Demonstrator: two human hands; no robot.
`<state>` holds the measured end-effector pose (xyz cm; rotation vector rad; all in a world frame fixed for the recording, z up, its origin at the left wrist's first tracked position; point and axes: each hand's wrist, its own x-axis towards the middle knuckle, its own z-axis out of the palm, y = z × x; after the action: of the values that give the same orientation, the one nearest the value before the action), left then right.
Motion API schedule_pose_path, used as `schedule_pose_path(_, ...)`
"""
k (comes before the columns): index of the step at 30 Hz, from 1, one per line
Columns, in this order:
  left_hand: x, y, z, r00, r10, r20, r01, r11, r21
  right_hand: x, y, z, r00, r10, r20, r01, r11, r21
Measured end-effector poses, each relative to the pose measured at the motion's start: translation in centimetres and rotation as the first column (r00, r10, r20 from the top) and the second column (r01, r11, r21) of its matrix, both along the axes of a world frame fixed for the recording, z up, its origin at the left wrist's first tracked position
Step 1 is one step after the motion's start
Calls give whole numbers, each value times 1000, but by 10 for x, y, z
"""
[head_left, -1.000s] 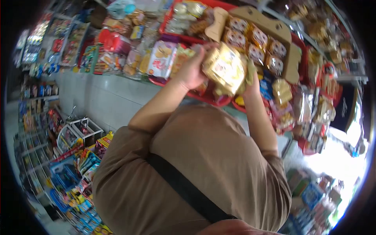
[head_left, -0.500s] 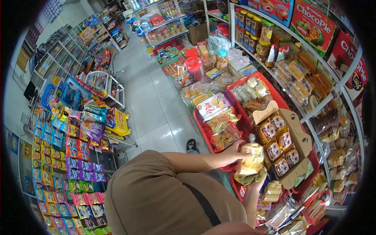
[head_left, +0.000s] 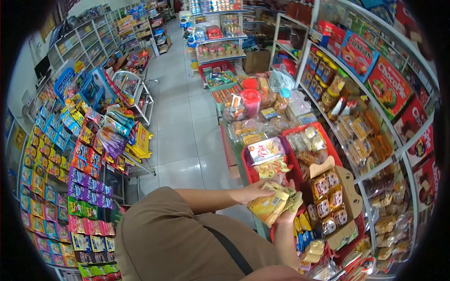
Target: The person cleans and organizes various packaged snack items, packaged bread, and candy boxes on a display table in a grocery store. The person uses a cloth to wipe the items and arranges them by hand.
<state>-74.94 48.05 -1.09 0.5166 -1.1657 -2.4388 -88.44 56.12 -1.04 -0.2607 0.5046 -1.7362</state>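
My left hand (head_left: 257, 191) has its thumb and fingers closed on a yellow snack bag (head_left: 268, 206), with a label on it. My right hand (head_left: 287, 216) grips the bag's other side from below, together with an olive-green crumpled package (head_left: 294, 200). Both are held over the near end of a red basket (head_left: 249, 174). In that basket lie a white Pía box (head_left: 266, 151) and yellow-red packets (head_left: 271, 167). Just right of my hands, a cardboard box (head_left: 357, 196) holds several wrapped snacks with red-and-white labels (head_left: 322, 208).
Shelves with Chocopie boxes (head_left: 389, 86) and bagged goods line the right side. A rack of hanging snack packets (head_left: 89, 192) stands at left. A tiled aisle (head_left: 187, 126) runs between. Jars with a red lid (head_left: 251, 100) and blue lid (head_left: 282, 99) stand ahead.
My hands have moved left with the bag, away from the cardboard box's edge. The bag has turned and shows a wider face. The view has tilted up, showing more of the aisle.
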Motion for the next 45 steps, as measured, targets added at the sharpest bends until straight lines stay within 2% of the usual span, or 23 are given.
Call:
schedule_pose_path(3, 31, -3, 12, 992, 57, -115, -34, 980, 197, 30, -24, -13, 994, 111, -10, -112, 994, -20)
schedule_pose_path(5, 58, -7, 14, 984, 111, -140, -58, 940, 335, 40, -33, -63, 920, 168, -355, -153, 986, 70)
schedule_pose_path(7, 88, -19, 7, 977, 139, -159, -45, 873, 486, 55, -44, -86, 875, 311, -370, -259, 948, 184)
schedule_pose_path(9, 121, -35, 18, 987, 115, -109, -67, 928, 367, 87, -56, -71, 567, 348, -746, -284, 933, 220)
schedule_pose_path(10, 134, -42, 24, 991, 104, -81, -75, 949, 305, 95, -60, -73, 501, 358, -788, -312, 924, 221)
schedule_pose_path(11, 142, -52, 7, 990, 102, -92, -96, 993, 73, 104, -64, -76, 432, 361, -826, -340, 914, 222)
schedule_pose_path(14, 167, -71, -11, 987, 151, -45, -157, 975, -159, 128, -73, -43, 575, 413, -706, -357, 903, 237)
schedule_pose_path(16, 180, -80, -5, 974, 182, -133, -185, 983, -4, 144, -71, -1, 802, 408, -436, -318, 910, 266)
schedule_pose_path(17, 185, -85, -2, 964, 200, -172, -190, 979, 74, 148, -67, 8, 893, 366, -263, -337, 930, 150)
schedule_pose_path(20, 192, -91, -6, 961, 209, -180, -216, 976, -21, 181, -68, 23, 790, 390, -473, -310, 920, 240)
schedule_pose_path(21, 192, -91, -12, 953, 229, -197, -234, 972, -5, 175, -63, -15, 614, 292, -733, -255, 953, 166)
schedule_pose_path(23, 190, -91, -38, 936, 273, -222, -271, 962, 37, 189, -63, -8, 661, 277, -698, -177, 961, 213)
schedule_pose_path(24, 193, -98, -56, 911, 381, -154, -408, 885, -223, 197, -64, -5, 686, 266, -678, -137, 961, 238)
schedule_pose_path(26, 195, -118, -83, 800, 586, -131, -497, 523, -693, 205, -65, -12, 666, 189, -722, -66, 979, 195)
schedule_pose_path(28, 210, -140, -70, 763, 640, -93, -568, 594, -569, 212, -65, -14, 619, 123, -776, -15, 989, 145)
schedule_pose_path(29, 216, -145, -64, 742, 667, -70, -603, 618, -505, 220, -62, -5, 688, 108, -718, 25, 985, 172)
schedule_pose_path(32, 214, -133, -50, 837, 537, -109, -518, 710, -478, 221, -63, -11, 710, 12, -704, 153, 973, 171)
schedule_pose_path(33, 210, -113, -30, 836, 549, -23, -478, 706, -523, 216, -65, -22, 652, -23, -758, 211, 965, 153)
schedule_pose_path(36, 213, -102, -35, 878, 478, 28, -329, 645, -690, 211, -64, -6, 754, -139, -642, 298, 943, 146)
schedule_pose_path(37, 214, -98, -35, 911, 411, 40, -309, 743, -594, 210, -64, -5, 748, -186, -637, 347, 928, 137)
schedule_pose_path(40, 217, -89, -37, 934, 345, 98, -234, 793, -562, 210, -59, 1, 750, -171, -639, 334, 932, 142)
schedule_pose_path(43, 217, -92, -44, 850, 525, 30, -374, 644, -667, 213, -53, -17, 713, 30, -700, 155, 968, 199)
schedule_pose_path(45, 214, -106, -57, 778, 629, 1, -496, 614, -614, 214, -51, -15, 654, 164, -738, 47, 966, 255)
